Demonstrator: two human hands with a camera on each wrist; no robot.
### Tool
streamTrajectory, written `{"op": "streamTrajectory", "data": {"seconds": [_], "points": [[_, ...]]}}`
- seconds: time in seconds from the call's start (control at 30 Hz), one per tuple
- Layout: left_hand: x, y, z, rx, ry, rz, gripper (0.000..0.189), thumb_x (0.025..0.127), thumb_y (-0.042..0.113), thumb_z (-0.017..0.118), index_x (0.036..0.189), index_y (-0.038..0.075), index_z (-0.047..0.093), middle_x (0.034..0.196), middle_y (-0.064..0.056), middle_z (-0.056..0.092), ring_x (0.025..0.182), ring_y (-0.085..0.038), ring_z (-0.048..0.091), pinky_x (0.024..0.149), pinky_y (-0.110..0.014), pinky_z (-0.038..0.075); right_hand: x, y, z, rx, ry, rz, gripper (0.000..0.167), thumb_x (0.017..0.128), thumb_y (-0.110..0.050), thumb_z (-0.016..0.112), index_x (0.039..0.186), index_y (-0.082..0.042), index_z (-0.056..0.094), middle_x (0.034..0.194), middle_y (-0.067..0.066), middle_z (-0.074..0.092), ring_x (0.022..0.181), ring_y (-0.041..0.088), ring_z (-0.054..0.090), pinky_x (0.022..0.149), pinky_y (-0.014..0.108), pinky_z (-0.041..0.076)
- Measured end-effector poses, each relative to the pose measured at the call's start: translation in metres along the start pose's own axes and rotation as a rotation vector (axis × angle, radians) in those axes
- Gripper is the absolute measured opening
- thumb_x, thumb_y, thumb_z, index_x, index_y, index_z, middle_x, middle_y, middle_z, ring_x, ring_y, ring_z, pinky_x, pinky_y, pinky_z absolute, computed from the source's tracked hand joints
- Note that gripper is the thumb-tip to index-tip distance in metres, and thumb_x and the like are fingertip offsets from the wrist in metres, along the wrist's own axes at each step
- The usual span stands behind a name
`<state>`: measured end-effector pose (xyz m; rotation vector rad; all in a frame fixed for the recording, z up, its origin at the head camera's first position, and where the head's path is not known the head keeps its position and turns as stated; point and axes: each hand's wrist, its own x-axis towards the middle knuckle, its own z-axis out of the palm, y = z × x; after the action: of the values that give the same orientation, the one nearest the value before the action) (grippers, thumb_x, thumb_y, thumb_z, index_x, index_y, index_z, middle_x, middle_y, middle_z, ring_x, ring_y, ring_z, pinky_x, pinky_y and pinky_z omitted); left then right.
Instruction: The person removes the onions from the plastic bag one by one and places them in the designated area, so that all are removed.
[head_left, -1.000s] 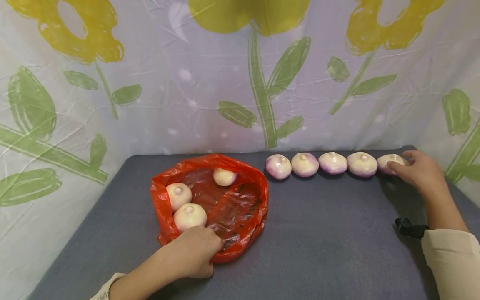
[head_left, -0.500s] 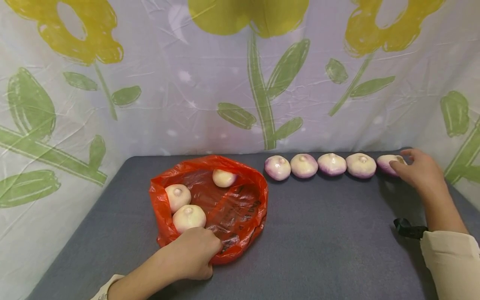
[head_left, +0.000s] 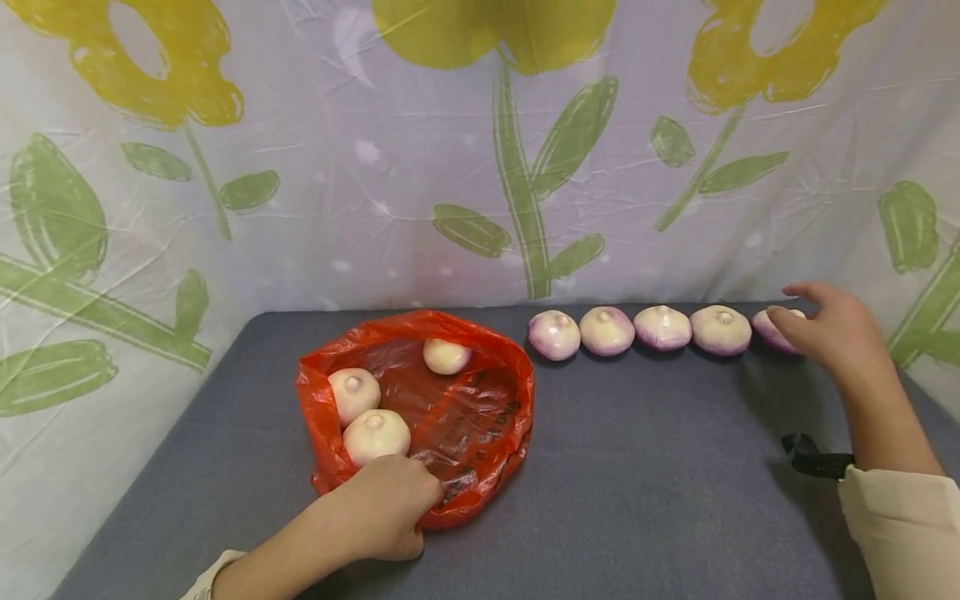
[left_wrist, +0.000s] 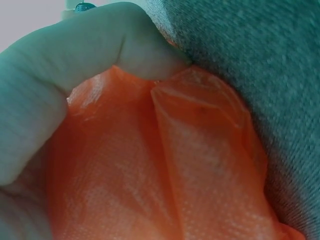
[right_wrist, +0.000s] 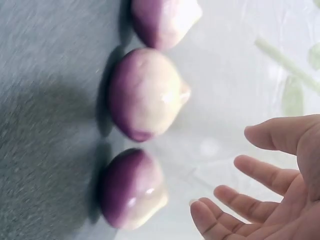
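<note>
Five purple-white onions (head_left: 662, 327) line the table's (head_left: 645, 492) back edge; right hand (head_left: 828, 332) has just lifted off the end onion (head_left: 771, 327), fingers spread, holding nothing. Left hand (head_left: 390, 504) still pinches the red bag's (head_left: 480, 417) rim; three onions (head_left: 377, 433) remain inside.

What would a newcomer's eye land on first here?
A crumpled red plastic bag holding three pale round bulbs sits on the grey table, its near rim gripped by the left hand. Behind it runs a row of purple-white bulbs, with the right hand open at its right end.
</note>
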<state>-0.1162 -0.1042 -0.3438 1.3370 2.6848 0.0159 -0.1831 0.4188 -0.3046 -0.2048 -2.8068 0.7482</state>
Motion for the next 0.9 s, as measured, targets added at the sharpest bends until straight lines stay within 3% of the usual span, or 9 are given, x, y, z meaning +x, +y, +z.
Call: {"op": "streamTrajectory", "data": {"seconds": [0.3,0.57,0.9], "points": [[0.0,0.0,0.001,-0.009,0.001,-0.005,0.026,0.059,0.013,0.081,0.063,0.019,0.056,0.055,0.011,0.038,0.05,-0.009,0.032,0.047,-0.027,0.033,-0.007,-0.027,-0.002,0.011,-0.026,-0.043,0.054,0.1,-0.034,0.052,0.137,0.006,0.049,0.126,0.042,0.05,0.109,0.056,0.052,0.081,0.063,0.041],[-0.001,-0.001,-0.001,-0.012,-0.02,0.003,0.025,0.06,0.016,0.081,0.065,0.02,0.057,0.058,0.011,0.04,0.052,-0.009,0.035,0.05,-0.03,0.035,-0.01,-0.049,0.0,0.002,-0.045,-0.063,0.053,0.101,-0.036,0.051,0.138,0.002,0.05,0.142,0.039,0.039,0.119,0.057,0.046,0.086,0.067,0.039],[-0.006,-0.004,-0.003,-0.105,-0.031,0.017,0.023,0.066,0.02,0.08,0.069,0.022,0.057,0.063,0.014,0.04,0.056,-0.008,0.035,0.051,-0.028,0.036,-0.012,-0.053,0.002,0.002,-0.06,-0.077,0.052,0.101,-0.035,0.052,0.138,0.002,0.05,0.143,0.038,0.038,0.121,0.056,0.045,0.086,0.068,0.038]]}}
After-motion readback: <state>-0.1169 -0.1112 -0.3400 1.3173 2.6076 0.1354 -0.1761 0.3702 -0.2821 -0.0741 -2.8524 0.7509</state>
